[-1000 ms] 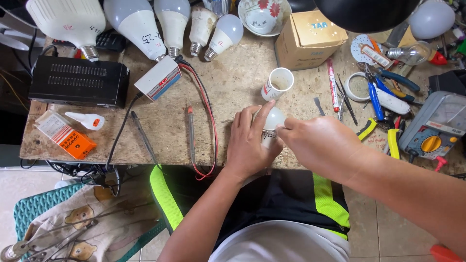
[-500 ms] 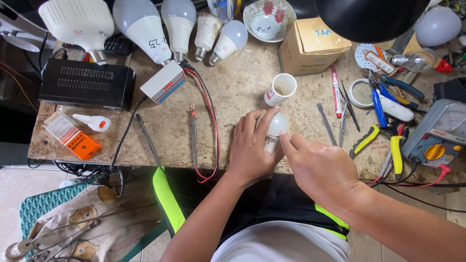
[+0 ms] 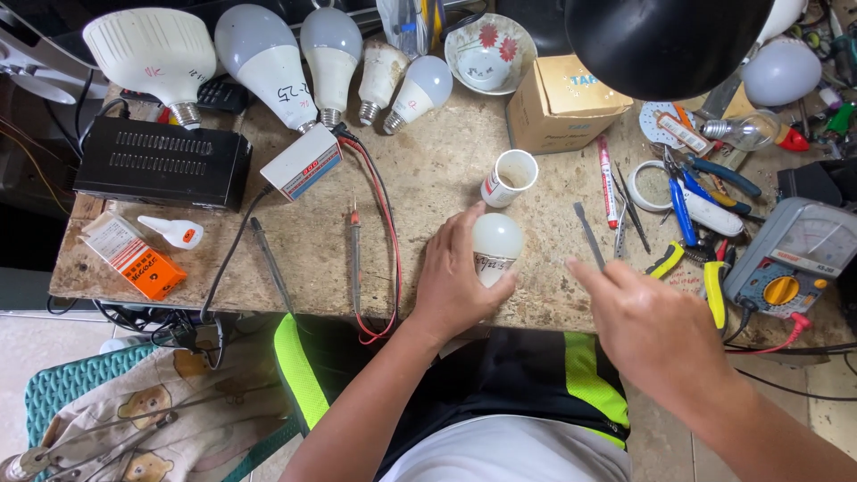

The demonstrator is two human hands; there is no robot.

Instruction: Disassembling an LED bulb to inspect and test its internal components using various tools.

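One left hand (image 3: 453,284) clamped on bulb (image 3: 495,247) near table edge (image 3: 268,303); right hand (image 3: 647,326) loose, empty.

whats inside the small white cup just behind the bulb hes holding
The white cup stands upright past the bulb in the left hand. Its inner wall looks brownish and stained; nothing sticks out. The bottom is in shadow, so any contents cannot be told.

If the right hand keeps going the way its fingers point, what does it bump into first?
Probably the thin metal tool lying just beyond the right hand, though height above the bench is unclear.
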